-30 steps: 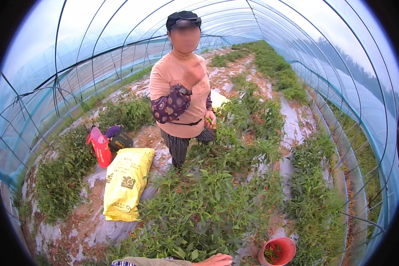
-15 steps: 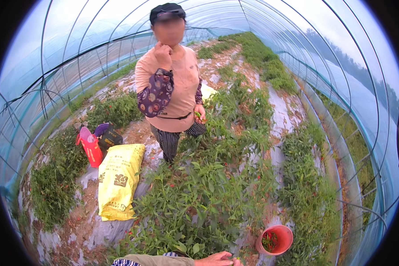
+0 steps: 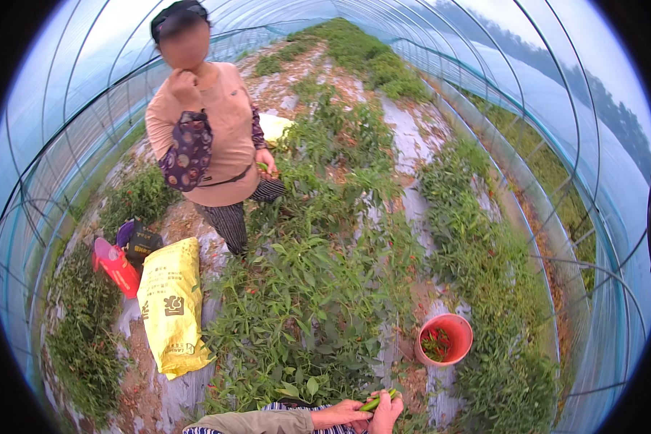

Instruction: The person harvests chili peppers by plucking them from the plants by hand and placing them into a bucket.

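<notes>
At the lower edge, my left hand (image 3: 343,413) and my right hand (image 3: 387,415) meet around a green chili pepper (image 3: 372,403). The pepper slants between them, its upper end showing above the right hand's fingers. The left hand's fingers are closed at its lower end, partly hidden behind the right hand. Leafy pepper plants (image 3: 304,289) grow just beyond my hands. To the right of them, a red bucket (image 3: 465,354) stands on the ground with red and green peppers (image 3: 436,343) inside.
A person (image 3: 217,130) stands among the plants at the far left, holding something green in one hand. A full yellow sack (image 3: 172,304) lies left, beside a red bag (image 3: 117,269) and a dark bag (image 3: 143,244). Plastic sheeting (image 3: 571,87) over hoops arches on both sides.
My view has swung right and down, so the person and sack sit further left and the bucket higher. Both hands and the green chili pepper now show more fully.
</notes>
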Demonstrator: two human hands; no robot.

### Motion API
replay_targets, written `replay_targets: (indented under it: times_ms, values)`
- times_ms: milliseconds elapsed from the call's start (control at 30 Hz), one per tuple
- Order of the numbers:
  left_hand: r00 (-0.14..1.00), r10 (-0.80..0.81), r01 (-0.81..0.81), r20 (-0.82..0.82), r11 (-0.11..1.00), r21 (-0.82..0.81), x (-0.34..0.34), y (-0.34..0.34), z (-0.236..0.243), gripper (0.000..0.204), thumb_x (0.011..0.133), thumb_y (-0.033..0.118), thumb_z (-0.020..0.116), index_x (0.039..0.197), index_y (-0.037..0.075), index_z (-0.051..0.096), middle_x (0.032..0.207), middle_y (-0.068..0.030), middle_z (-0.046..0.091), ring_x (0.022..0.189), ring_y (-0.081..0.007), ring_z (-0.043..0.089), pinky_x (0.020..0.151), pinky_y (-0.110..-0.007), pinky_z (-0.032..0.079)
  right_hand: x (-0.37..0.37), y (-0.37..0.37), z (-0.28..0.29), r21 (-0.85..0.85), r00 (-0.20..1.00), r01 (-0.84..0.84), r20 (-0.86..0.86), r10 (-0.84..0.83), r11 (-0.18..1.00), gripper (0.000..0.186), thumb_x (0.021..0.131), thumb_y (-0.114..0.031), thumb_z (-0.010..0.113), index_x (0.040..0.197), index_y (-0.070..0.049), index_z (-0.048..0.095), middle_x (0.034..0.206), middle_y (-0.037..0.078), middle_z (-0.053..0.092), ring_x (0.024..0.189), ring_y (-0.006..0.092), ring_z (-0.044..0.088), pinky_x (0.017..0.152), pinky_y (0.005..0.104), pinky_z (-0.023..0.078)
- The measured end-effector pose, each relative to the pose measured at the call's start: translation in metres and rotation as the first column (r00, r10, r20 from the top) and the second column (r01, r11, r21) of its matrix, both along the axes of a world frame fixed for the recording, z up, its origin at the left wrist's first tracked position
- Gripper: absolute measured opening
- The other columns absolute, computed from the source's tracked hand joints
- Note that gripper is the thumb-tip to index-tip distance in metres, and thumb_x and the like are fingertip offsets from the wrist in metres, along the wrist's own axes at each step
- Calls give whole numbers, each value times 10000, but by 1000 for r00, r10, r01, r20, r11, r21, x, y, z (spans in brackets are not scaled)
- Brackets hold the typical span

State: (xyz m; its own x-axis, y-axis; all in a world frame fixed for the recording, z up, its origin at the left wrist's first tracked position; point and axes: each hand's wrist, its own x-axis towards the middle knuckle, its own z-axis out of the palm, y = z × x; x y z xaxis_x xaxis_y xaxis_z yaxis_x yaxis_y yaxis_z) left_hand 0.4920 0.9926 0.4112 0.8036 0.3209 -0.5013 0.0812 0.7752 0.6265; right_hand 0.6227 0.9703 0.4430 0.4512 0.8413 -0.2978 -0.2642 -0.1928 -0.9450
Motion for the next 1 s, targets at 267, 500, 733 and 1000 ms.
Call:
replay_targets:
  times_ms: [267,500,733,1000]
  values:
    - [1000,8,-8,-8,1000,10,5,5,2,253,966,263,582,1067,36,624,815,-2,644,708,-65,605,623,-195,466,8,6,-13,-181,950,90,-280,-139,979,92,862,-67,593,926,-22,545,780,80,597,659,173,585,582,290,489]
    - [999,20,-18,-42,999,36,9,5,2,305,978,308,557,1080,28,619,782,2,622,673,-70,589,612,-199,472,18,-7,-17,-212,904,99,-389,-177,972,141,927,-159,573,919,-19,588,822,80,624,710,189,595,643,329,503]
    - [996,-30,40,-87,993,115,8,15,21,279,974,293,548,1052,38,630,822,-68,660,661,-119,580,586,-282,473,26,-3,-16,-192,906,-117,-423,26,974,242,980,-240,502,903,-30,593,897,89,639,822,215,603,752,355,503]
    - [970,238,-242,46,959,146,0,8,14,287,954,314,556,878,51,643,630,-42,616,506,-104,559,460,-246,435,30,24,-16,-297,881,-136,-473,-21,945,278,984,-285,502,845,-51,557,755,78,595,715,219,565,691,386,503]
